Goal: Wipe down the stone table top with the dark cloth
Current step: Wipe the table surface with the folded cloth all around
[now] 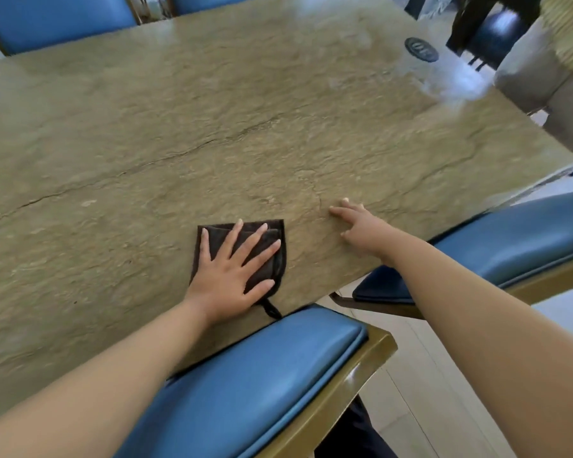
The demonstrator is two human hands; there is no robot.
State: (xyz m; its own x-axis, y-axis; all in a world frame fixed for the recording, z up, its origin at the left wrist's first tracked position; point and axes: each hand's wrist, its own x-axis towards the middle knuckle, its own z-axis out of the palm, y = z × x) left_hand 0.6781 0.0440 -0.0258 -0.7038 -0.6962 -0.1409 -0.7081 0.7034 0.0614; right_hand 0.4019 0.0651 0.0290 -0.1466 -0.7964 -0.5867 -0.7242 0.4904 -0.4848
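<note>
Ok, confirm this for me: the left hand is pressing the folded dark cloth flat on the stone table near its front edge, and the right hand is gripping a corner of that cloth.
Not quite. In the head view the right hand is not on the dark cloth; it rests on the bare stone table beside it, apart from it. The left hand does press the folded cloth flat near the front edge.

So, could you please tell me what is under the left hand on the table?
The left hand lies flat, fingers spread, on the folded dark cloth, which rests on the stone table top near its edge. The stone beneath the cloth is covered.
</note>
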